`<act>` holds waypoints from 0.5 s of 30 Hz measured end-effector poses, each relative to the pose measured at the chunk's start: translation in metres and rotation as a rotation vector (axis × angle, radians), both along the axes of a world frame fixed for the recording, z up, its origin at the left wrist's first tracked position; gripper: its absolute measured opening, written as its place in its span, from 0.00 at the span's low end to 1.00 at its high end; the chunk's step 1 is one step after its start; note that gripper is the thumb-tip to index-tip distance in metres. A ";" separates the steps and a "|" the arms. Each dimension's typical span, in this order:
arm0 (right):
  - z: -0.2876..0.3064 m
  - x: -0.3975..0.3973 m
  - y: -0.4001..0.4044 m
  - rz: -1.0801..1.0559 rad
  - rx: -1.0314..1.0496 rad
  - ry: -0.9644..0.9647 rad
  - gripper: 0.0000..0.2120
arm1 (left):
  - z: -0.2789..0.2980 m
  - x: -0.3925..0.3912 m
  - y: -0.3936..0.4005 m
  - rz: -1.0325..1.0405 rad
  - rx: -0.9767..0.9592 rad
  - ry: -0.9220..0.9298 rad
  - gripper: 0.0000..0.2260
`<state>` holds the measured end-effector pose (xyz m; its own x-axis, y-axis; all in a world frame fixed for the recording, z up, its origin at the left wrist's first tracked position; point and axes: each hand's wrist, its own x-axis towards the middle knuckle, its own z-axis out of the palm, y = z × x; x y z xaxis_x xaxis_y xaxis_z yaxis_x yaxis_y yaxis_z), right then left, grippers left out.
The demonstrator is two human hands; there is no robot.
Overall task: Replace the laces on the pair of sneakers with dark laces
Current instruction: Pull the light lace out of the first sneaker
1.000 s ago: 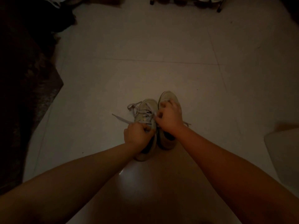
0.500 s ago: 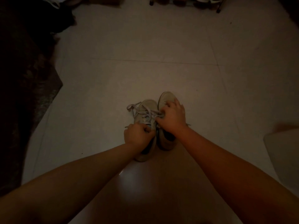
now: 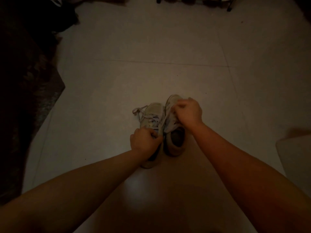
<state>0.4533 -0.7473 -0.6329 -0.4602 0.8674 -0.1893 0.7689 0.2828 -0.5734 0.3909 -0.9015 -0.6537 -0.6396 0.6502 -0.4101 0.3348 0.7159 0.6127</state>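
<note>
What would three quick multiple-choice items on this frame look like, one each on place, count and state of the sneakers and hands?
1. Where do the sneakers stand?
A. on the pale floor
B. on a shelf
C. in a box

2. How many sneakers are in front of the person?
A. one
B. two
C. four

3. What is the right hand doing?
A. lying flat on the floor
B. pinching a pale lace
C. holding scissors

Answers:
1. A: both the left sneaker and the right sneaker sit side by side on the floor tiles.
2. B: just that pair shows.
3. B: the right hand has its fingers curled over a lace that runs taut up to it; the left hand grips the left sneaker.
</note>
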 end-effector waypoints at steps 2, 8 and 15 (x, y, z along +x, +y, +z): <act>0.012 -0.003 0.003 -0.205 -0.127 0.218 0.09 | -0.001 0.000 0.000 0.001 0.001 0.001 0.07; 0.024 -0.014 0.002 -0.593 -0.595 0.691 0.06 | -0.003 0.000 0.000 -0.015 -0.008 0.014 0.08; 0.028 -0.015 0.019 -0.669 -0.615 0.733 0.09 | -0.002 0.000 0.000 -0.008 0.045 0.030 0.08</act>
<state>0.4379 -0.7280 -0.6053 -0.1192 0.8326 -0.5410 0.0873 -0.5339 -0.8410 0.3909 -0.9015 -0.6552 -0.6461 0.6726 -0.3608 0.3588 0.6849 0.6342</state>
